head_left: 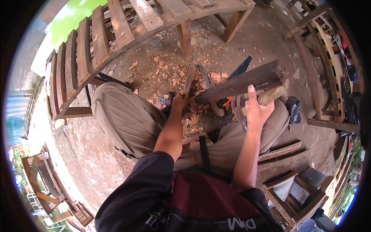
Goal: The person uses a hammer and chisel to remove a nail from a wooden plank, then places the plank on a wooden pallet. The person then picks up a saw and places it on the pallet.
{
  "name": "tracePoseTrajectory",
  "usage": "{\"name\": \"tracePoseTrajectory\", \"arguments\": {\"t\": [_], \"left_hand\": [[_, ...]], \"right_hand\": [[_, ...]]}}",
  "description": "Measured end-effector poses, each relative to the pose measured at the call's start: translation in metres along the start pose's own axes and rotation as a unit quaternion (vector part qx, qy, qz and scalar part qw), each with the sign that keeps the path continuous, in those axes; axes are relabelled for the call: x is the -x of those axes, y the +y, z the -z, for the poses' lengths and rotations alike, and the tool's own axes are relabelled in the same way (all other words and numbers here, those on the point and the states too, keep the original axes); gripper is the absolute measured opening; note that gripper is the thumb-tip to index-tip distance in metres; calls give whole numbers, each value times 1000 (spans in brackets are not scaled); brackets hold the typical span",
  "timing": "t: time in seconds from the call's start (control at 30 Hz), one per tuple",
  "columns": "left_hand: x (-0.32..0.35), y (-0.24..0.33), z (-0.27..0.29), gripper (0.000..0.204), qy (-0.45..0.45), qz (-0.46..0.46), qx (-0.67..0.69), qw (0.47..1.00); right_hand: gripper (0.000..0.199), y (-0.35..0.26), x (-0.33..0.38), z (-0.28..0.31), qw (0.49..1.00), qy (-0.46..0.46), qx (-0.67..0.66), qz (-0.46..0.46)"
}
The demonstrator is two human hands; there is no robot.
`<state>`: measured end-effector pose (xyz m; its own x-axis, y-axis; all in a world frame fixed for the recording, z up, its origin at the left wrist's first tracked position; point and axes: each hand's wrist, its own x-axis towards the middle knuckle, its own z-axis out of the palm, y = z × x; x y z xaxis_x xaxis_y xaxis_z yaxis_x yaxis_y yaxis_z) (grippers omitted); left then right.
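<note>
Near the middle, my left hand (pixel 179 101) is closed round the lower end of a narrow wooden piece (pixel 189 79) that points away from me. My right hand (pixel 259 112) grips the pale wooden handle (pixel 271 95) of a hammer, whose metal head (pixel 239 112) sticks out to the left below the fingers. A thick dark timber block (pixel 243 81) slants just beyond this hand, and my right thumb overlaps its near edge. The block's left end comes close to my left hand. What supports it is hidden.
Wood chips (pixel 170 73) litter the ground between my legs. A long-handled tool (pixel 206 79) and a saw with a dark blue blade (pixel 239 67) lie there. A slatted wooden frame (pixel 100 38) curves round the far left. Wooden racks (pixel 326 58) stand right, beside a black plastic bag (pixel 293 109).
</note>
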<state>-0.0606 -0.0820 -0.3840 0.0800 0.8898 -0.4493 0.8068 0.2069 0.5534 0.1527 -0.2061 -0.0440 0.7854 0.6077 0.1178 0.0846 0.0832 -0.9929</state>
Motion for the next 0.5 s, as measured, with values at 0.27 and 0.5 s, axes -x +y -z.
{"name": "tracePoseTrajectory", "arguments": {"t": [0.27, 0.5], "left_hand": [[6, 13, 2, 76, -41, -25, -110, 993], [-38, 21, 68, 55, -137, -90, -127, 978]], "right_hand": [[38, 0, -1, 6, 1000, 11, 27, -10], [41, 2, 1, 10, 999, 26, 25, -10]]}}
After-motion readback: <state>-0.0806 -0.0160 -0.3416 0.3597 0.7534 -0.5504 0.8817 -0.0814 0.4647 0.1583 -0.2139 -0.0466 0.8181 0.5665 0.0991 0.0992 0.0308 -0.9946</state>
